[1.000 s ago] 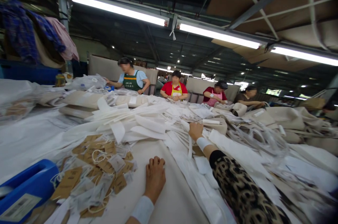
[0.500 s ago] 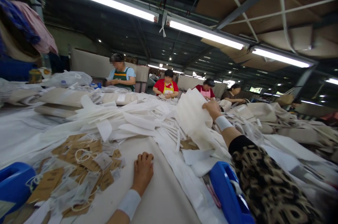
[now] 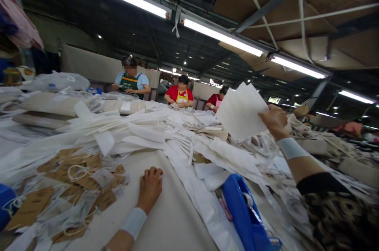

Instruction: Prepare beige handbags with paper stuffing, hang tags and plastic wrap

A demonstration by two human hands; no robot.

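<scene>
My right hand (image 3: 274, 120) is raised over the pile at the right, its fingers closed on the edge of white sheets (image 3: 241, 113) that stand up to its left. My left hand (image 3: 150, 188) rests on the beige fabric (image 3: 174, 211), fingers curled; what is under them, if anything, is hidden. To its left lie brown tags (image 3: 89, 180) with white strings and small clear bags. Right of the fabric is a blue tape dispenser (image 3: 244, 211), with scissors (image 3: 224, 205) beside it.
White strips (image 3: 139, 128) are heaped across the middle. Folded beige pieces (image 3: 50, 104) and a plastic bag (image 3: 59, 81) lie at the left. A blue object (image 3: 6, 203) is at the left edge. Several people sit beyond the pile. Beige material (image 3: 325, 144) is piled at the right.
My right hand has moved right with the white sheets, which now stand clear above the pile. The camera view has shifted right. My left hand stays on the fabric.
</scene>
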